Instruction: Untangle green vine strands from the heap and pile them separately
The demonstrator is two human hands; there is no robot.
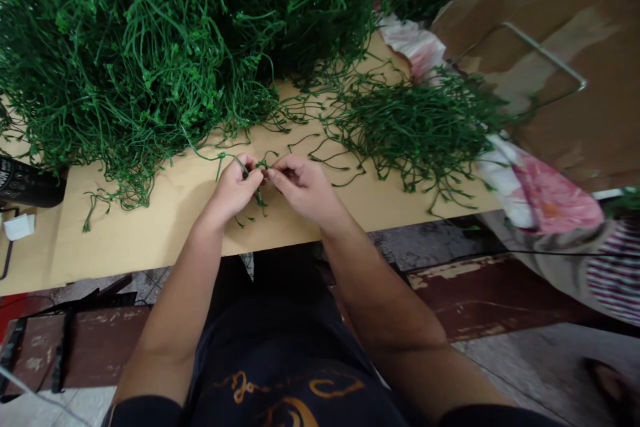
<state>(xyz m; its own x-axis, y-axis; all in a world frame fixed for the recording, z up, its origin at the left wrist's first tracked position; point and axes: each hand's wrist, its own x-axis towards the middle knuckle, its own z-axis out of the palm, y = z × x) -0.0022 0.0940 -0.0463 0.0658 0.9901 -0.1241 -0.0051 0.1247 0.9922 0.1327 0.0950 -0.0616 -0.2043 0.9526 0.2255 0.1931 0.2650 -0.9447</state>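
Note:
My left hand [237, 185] and my right hand [303, 187] meet over the front part of the table, thumbs and fingertips closed in a pinch. Between them is a thin green artificial plant stem [259, 197], with small branched tips showing above and below the fingers. Exactly where each fingertip grips it is partly hidden. Just behind my hands rises a large tangled heap of green artificial stems [170, 60]. To the right of my right hand lies a smaller, flatter pile of loose stems [410, 120].
A tan tabletop [135, 240] ends just before my body. A black cylindrical container [30, 183] lies at the left. On the right are a brown cardboard sheet [600, 127], a bent metal rod [545, 53] and pink-and-white cloth [555, 197]. A dark red bench [480, 297] stands below.

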